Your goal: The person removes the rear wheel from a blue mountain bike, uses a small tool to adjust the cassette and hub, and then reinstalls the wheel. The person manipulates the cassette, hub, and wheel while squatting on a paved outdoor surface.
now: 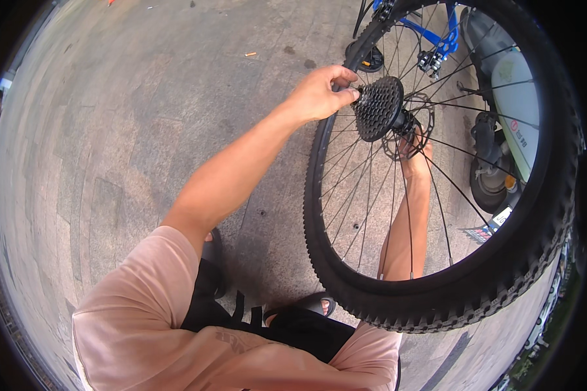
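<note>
Left hand pinches wheel at left end of cassette. Right hand sits below-right of cassette; grip cannot be determined.

Left arm stretched far, left hand pinching. Right arm reaching far, right hand partly hidden.

Bicycle wheel, knobby black tyre, cassette facing left

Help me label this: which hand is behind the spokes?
The right hand, seen through the wheel beside the disc rotor; the left hand is in front, at the cassette.
</note>
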A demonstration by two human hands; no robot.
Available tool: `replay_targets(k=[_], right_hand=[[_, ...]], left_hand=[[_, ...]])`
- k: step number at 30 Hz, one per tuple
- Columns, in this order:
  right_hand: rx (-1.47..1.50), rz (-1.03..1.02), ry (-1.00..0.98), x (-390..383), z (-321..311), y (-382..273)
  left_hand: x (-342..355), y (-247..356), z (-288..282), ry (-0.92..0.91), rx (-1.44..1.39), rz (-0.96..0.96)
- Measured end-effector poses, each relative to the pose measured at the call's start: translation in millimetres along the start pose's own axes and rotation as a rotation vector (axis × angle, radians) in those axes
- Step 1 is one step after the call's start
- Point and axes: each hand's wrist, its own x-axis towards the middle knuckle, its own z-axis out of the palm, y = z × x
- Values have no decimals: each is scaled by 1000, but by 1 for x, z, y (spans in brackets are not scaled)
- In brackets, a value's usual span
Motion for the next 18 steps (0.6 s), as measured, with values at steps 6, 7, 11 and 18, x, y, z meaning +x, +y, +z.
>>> replay_targets(k=[6,7,11,18], right_hand=[[-15,-35,-12,-3,5,0],[-18,-31,-2,-2,4,1],[-30,-25,-2,-1,4,0],[-33,-16,32,-4,8,-2]], left_hand=[[1,2,-4,-38,-158,-126],[2,2,-2,10,-116,-153],[0,-1,-4,-53,-171,-82],[2,-3,-1,7,-88,-100]])
